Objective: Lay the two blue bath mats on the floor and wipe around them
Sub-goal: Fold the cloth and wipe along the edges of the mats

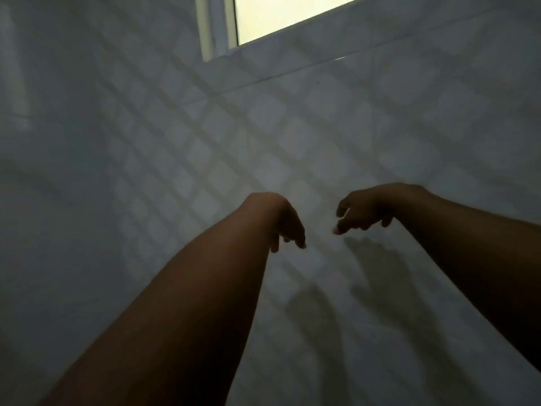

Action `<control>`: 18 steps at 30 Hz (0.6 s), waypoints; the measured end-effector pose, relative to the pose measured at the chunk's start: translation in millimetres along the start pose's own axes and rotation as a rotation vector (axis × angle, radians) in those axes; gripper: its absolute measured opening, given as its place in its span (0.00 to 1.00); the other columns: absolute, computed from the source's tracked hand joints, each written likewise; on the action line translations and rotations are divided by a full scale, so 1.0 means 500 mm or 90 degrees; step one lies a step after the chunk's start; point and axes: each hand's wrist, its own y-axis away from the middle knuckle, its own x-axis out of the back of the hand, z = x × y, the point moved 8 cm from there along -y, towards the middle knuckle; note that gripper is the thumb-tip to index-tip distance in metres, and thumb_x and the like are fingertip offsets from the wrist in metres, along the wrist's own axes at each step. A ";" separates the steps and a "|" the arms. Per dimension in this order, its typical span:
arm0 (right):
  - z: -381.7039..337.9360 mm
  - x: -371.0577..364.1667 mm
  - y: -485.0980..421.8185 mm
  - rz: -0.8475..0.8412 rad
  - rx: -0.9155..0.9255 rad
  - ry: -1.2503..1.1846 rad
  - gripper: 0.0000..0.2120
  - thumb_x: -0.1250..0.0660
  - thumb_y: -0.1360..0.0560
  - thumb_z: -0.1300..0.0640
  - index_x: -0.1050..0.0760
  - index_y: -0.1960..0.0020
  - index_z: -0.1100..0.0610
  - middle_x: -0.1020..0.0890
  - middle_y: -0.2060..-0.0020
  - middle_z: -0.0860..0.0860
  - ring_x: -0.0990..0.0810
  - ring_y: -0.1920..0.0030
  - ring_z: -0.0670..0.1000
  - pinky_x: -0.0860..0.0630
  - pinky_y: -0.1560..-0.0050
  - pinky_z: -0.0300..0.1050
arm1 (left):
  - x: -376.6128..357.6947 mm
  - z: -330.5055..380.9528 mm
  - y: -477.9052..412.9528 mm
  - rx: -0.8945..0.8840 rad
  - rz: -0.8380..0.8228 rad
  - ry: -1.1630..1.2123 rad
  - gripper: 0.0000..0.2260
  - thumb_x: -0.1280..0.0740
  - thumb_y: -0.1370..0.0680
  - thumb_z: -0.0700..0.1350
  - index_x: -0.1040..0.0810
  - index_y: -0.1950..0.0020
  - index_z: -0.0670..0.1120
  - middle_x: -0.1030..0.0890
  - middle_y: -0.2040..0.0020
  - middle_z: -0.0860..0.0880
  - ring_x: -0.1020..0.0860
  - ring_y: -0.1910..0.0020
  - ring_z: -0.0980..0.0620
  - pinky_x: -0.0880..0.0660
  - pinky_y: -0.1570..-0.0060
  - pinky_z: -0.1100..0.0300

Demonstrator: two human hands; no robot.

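Observation:
Both of my bare forearms reach out in front of a dim white tiled wall. My left hand (285, 222) hangs limp from the wrist with its fingers pointing down and holds nothing. My right hand (363, 210) is a short gap to its right, fingers loosely curled and apart, also holding nothing. No blue bath mat and no wiping cloth appear in this view. The scene is dark and somewhat blurred.
A bright window (292, 16) with a pale frame sits at the top centre, above a narrow tiled ledge (292, 73). The tiled wall (146, 142) fills the rest of the view. Shadows of my arms fall on the wall below my hands.

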 end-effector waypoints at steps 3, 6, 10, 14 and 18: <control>0.140 0.021 0.068 0.010 -0.128 0.004 0.32 0.32 0.22 0.43 0.35 0.24 0.57 0.23 0.33 0.57 0.20 0.37 0.57 0.22 0.39 0.58 | 0.004 0.161 0.013 -0.120 -0.027 -0.021 0.29 0.37 0.17 0.59 0.33 0.23 0.41 0.19 0.33 0.42 0.21 0.35 0.41 0.28 0.46 0.46; 0.270 0.062 0.182 0.041 -0.263 0.010 0.32 0.31 0.23 0.42 0.34 0.25 0.57 0.22 0.34 0.56 0.19 0.39 0.56 0.23 0.37 0.61 | 0.001 0.336 0.062 -0.286 -0.008 -0.022 0.28 0.36 0.17 0.57 0.33 0.23 0.42 0.19 0.34 0.42 0.20 0.37 0.41 0.26 0.50 0.47; 0.391 0.082 0.389 0.101 -0.414 0.003 0.30 0.30 0.23 0.43 0.31 0.27 0.57 0.20 0.38 0.55 0.19 0.40 0.56 0.22 0.38 0.61 | -0.013 0.525 0.181 -0.487 0.063 -0.025 0.26 0.34 0.19 0.57 0.29 0.26 0.42 0.17 0.37 0.43 0.18 0.41 0.42 0.25 0.50 0.48; 0.473 0.061 0.645 0.101 -0.573 0.009 0.30 0.31 0.23 0.41 0.30 0.28 0.56 0.19 0.40 0.54 0.18 0.41 0.55 0.21 0.39 0.60 | -0.059 0.694 0.346 -0.656 0.081 -0.060 0.26 0.33 0.19 0.57 0.27 0.28 0.42 0.17 0.38 0.44 0.17 0.45 0.44 0.25 0.56 0.52; 0.503 0.071 0.946 0.139 -0.741 0.029 0.27 0.31 0.23 0.41 0.29 0.29 0.55 0.19 0.46 0.52 0.17 0.43 0.53 0.20 0.40 0.59 | -0.125 0.846 0.597 -0.864 0.074 -0.072 0.21 0.32 0.20 0.56 0.23 0.35 0.42 0.17 0.41 0.44 0.19 0.56 0.49 0.29 0.69 0.58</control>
